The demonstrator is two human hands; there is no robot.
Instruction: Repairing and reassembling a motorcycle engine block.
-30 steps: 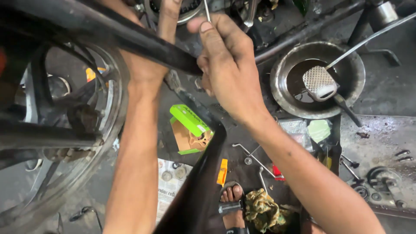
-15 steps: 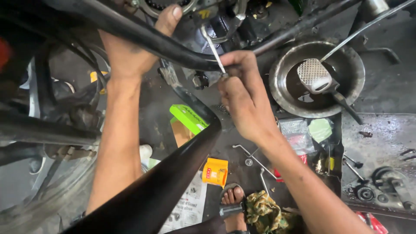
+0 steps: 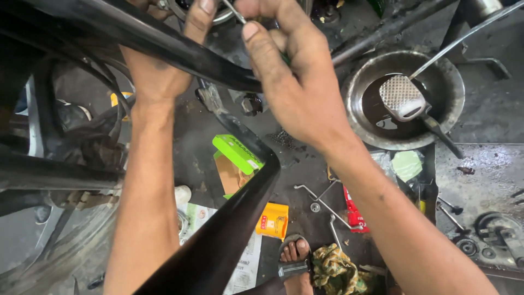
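Above the black frame tube (image 3: pixel 180 52), right hand (image 3: pixel 295 93) pinches a thin metal tool (image 3: pixel 233 11) (mid-adjustment), left hand (image 3: pixel 158 65) clasping the tube; next needs steady turning.

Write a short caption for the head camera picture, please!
Two greasy hands, left hand and right hand, grip a thin metal tool above a round oily metal pan.

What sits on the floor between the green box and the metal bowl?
In the head view, the right forearm crosses between the green box and the metal bowl; below it, dark greasy floor.
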